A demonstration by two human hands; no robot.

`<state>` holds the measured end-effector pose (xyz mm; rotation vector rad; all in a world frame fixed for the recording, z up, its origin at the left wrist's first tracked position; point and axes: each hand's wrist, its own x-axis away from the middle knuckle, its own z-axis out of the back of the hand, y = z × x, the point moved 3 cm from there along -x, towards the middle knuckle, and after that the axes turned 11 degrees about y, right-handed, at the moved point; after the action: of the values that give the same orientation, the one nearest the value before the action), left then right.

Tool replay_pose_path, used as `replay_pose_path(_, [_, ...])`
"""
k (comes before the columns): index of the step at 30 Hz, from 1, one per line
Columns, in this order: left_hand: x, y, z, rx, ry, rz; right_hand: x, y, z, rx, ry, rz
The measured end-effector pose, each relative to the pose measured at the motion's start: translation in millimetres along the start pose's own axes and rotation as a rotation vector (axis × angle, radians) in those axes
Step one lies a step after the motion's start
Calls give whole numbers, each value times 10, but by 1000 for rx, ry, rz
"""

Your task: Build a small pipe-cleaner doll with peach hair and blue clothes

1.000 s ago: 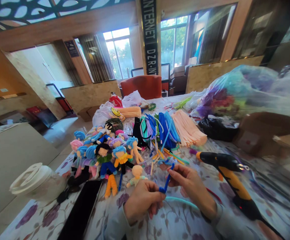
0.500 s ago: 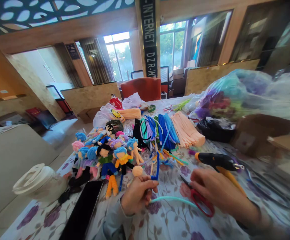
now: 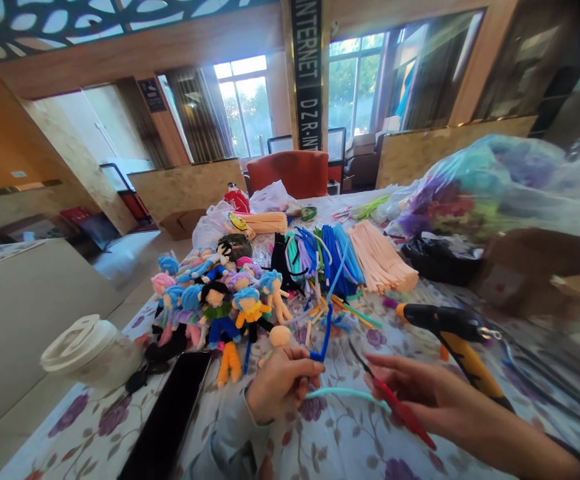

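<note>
Tablecloth (image 3: 340,437), floral, stretches toward windows (image 3: 251,110), left grip (image 3: 283,383) pinching blue pipe cleaner (image 3: 327,339), right grip (image 3: 423,393) pinching red scissors (image 3: 393,401).

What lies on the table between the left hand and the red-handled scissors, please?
In the head view, a mint-green fuzzy strip stretches between the left hand and the scissors.

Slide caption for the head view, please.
Left hand holding a bent blue pipe cleaner, right hand gripping red-handled scissors, dolls piled nearby.

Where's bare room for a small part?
Tablecloth below the teal stem, between left sleeve and right forearm; narrower: between left hand and red scissors, above that stem. Crowded: beyond the left hand, with dolls and stem bundles packed together.
</note>
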<state>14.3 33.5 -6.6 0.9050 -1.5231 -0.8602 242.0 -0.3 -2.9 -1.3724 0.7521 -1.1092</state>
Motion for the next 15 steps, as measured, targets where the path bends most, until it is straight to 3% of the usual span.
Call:
replay_pose_path(3, [4, -7, 6, -34, -12, -13, -13, -73, -126, -66, -192, -57])
replay_pose_path(5, [16, -2, 11, -61, -17, -28, -42, -129, -171, -13, -251, -38])
replay_pose_path(11, [28, -19, 29, -149, -41, -48, -143, -257, -271, 180, -270, 16])
replay_pose_path(15, [13, -55, 38, -196, -65, -56, -190, -311, -349, 185, -271, 5])
